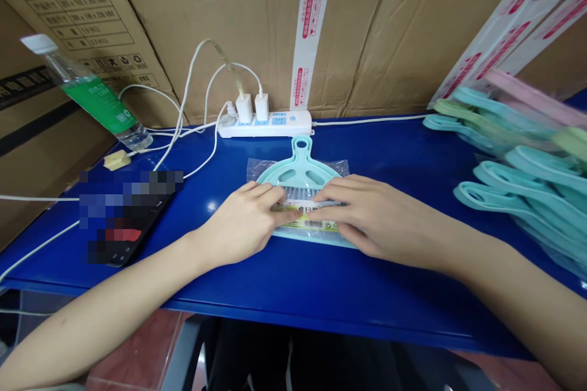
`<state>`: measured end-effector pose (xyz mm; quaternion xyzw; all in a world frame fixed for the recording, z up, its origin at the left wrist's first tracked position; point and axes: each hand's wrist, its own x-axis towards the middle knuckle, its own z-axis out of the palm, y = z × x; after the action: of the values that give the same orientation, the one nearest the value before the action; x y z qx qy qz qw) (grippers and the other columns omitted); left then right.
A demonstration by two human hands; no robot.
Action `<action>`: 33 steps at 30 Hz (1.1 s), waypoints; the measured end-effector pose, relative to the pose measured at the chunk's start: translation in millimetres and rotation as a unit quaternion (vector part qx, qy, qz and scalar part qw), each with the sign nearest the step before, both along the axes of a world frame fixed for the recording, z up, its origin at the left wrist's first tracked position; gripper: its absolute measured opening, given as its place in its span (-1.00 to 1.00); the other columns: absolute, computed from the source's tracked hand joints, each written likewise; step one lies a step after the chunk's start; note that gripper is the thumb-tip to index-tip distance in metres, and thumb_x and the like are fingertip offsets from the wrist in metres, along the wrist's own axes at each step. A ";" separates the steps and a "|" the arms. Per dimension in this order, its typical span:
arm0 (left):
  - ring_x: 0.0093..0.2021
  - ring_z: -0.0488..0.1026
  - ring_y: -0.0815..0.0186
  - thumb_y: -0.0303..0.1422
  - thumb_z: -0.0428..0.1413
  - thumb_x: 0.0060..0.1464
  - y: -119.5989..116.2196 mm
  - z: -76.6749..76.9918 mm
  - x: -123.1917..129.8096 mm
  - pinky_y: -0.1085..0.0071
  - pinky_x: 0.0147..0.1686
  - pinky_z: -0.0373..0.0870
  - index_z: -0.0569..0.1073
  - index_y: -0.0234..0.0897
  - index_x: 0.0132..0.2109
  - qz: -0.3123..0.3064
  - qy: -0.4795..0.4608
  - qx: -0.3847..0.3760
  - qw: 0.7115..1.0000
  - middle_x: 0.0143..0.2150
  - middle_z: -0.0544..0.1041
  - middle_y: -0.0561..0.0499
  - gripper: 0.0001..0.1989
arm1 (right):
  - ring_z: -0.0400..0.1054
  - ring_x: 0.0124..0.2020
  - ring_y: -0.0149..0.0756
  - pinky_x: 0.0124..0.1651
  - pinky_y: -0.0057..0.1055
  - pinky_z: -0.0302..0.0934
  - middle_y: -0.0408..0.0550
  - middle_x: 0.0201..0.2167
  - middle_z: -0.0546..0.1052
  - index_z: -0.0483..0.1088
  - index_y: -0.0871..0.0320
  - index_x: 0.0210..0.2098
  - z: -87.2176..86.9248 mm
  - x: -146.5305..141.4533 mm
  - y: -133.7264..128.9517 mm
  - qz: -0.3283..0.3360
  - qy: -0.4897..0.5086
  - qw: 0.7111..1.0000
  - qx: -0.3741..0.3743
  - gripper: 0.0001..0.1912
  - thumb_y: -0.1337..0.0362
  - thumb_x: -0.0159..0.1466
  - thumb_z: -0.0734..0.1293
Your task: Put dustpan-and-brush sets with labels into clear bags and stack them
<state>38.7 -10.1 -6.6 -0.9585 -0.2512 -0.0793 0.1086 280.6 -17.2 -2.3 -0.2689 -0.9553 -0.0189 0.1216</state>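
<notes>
A light blue dustpan and brush set (pixel 300 166) lies in a clear plastic bag on the blue table, its looped handle pointing away from me. A white and yellow label (pixel 314 217) crosses its middle. My left hand (pixel 245 218) rests on the left side of the bag, index finger stretched onto the label and the other fingers curled. On the right side lies my right hand (pixel 362 214), its fingers apart and touching the bag and label. Neither hand lifts the set; it stays flat on the table.
Wrapped sets in blue, green and pink (pixel 527 177) are piled at the right. A white power strip (pixel 275 125) with cables stands behind the bag. At the left are a tilted bottle (pixel 98 101) and a phone (pixel 147 217). Cardboard boxes (pixel 257 18) line the back.
</notes>
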 end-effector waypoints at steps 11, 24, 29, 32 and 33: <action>-0.20 0.43 0.22 -0.53 -0.03 0.24 0.2 0.2 0.9 0.30 -0.24 0.35 0.56 -0.15 0.01 -0.002 -0.003 0.006 1.000 -0.20 0.47 -0.06 -0.65 | 0.41 -0.17 -0.15 -0.10 -0.16 0.37 0.05 -0.24 0.53 0.58 0.10 -0.13 2.0 -0.5 -1.8 0.001 -0.013 1.000 0.000 -0.58 0.55 0.22 0.19; -0.19 0.40 0.24 -0.50 -0.02 0.30 -0.6 -3.8 2.4 0.32 -0.20 0.22 0.52 -0.25 0.01 -0.042 0.005 0.083 0.996 -0.25 0.50 -0.04 -0.73 | 0.33 -0.34 -0.25 -0.22 -0.27 0.26 -0.07 -0.39 0.46 0.57 0.08 -0.12 1.9 4.0 1.3 0.010 -0.003 1.000 -0.006 -0.56 0.58 0.20 0.20; -0.20 0.41 0.25 -0.52 0.02 0.28 0.5 -4.1 1.9 0.33 -0.22 0.22 0.51 -0.24 0.05 -0.044 0.005 0.070 0.997 -0.27 0.48 0.00 -0.72 | 0.35 -0.35 -0.25 -0.21 -0.26 0.26 -0.08 -0.40 0.48 0.58 0.05 -0.14 1.5 4.0 2.3 0.006 0.006 1.000 -0.012 -0.56 0.58 0.18 0.21; -0.24 0.41 0.27 -0.50 0.03 0.28 0.8 -4.8 2.6 0.34 -0.22 0.23 0.52 -0.22 0.04 -0.045 0.003 0.057 0.997 -0.27 0.47 0.00 -0.73 | 0.35 -0.36 -0.26 -0.23 -0.28 0.26 -0.08 -0.41 0.50 0.58 0.05 -0.16 1.4 3.9 2.5 0.003 0.006 1.000 -0.006 -0.57 0.57 0.18 0.21; -0.26 0.41 0.28 -0.50 0.03 0.27 0.9 -4.9 2.8 0.34 -0.22 0.23 0.53 -0.22 0.03 -0.043 0.002 0.051 0.998 -0.27 0.46 0.00 -0.73 | 0.36 -0.36 -0.27 -0.23 -0.29 0.25 -0.09 -0.41 0.50 0.58 0.05 -0.18 1.6 3.9 2.5 0.003 0.006 1.000 -0.005 -0.58 0.57 0.18 0.21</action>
<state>41.5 -9.2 -11.5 -0.9618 -0.2055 -0.0944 0.1541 284.5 -14.7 -0.8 -0.2668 -0.9553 -0.0124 0.1266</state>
